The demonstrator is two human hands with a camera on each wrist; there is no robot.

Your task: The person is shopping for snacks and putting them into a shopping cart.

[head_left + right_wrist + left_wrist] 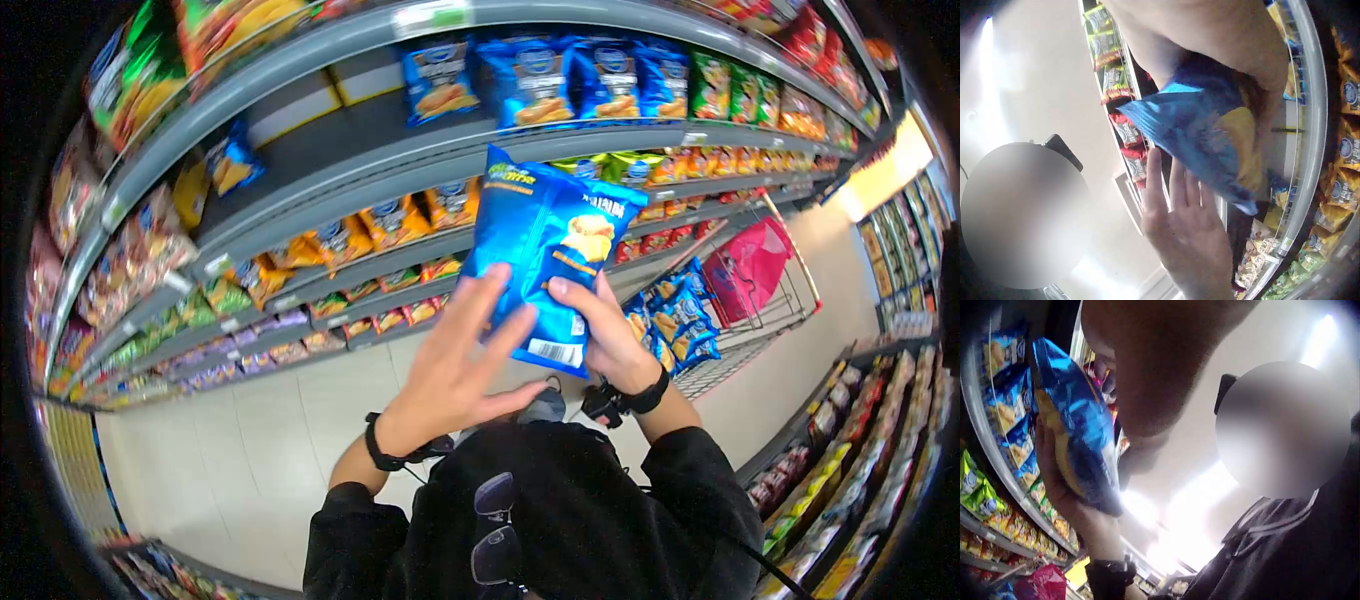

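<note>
A blue chip bag (535,265), its back seam and barcode turned up toward the head camera, is held upright in front of the chest. My right hand (615,335) grips its right edge, thumb across the printed back and fingers behind. Spread and slightly blurred, my left hand (450,365) overlaps the bag's lower left side in the head view. From the right wrist, the left hand (1188,237) shows its fingers extended close to the bag (1204,137). Seen from the left wrist, the bag (1079,425) lies against the right hand's palm.
Curved shelves ahead carry similar blue bags (540,85) above orange bags (395,220). To the right stands a shopping cart (740,350) with several blue bags (680,325) and a pink bag (750,265). Another stocked shelf (850,440) lines the right side. Sunglasses (495,530) hang on the black top.
</note>
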